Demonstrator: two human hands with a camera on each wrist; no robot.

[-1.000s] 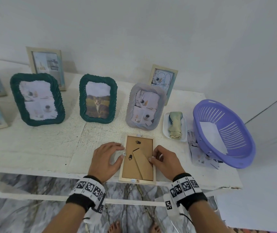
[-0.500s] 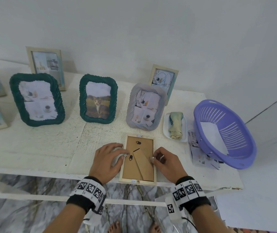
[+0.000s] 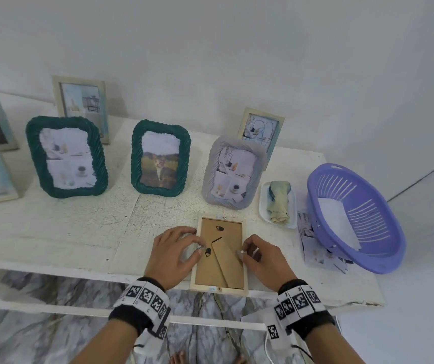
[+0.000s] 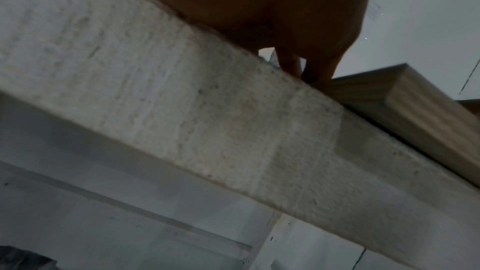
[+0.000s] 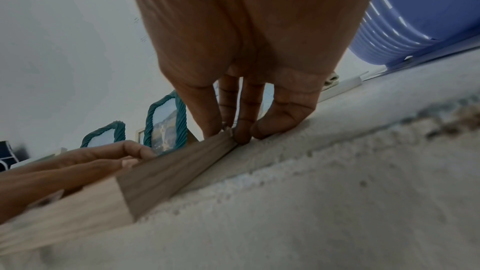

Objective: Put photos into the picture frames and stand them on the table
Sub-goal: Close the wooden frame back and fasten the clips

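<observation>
A light wooden picture frame lies face down at the table's front edge, brown backing and fold-out stand facing up. My left hand sits at its left rail, fingers curled, fingertips on a small metal tab there. My right hand pinches the right rail, thumb on the backing side and fingers outside; the right wrist view shows that right hand on the frame and the left hand curled over the far rail. The left wrist view shows left fingertips beside the frame's corner. No photo is visible inside.
Filled frames stand behind: two green ones, a grey one, wooden ones. A white dish with a rolled cloth and a purple basket over loose photos sit right.
My left fingertips have curled in toward the tab on the frame's left rail. The right hand and the frame have barely moved.
</observation>
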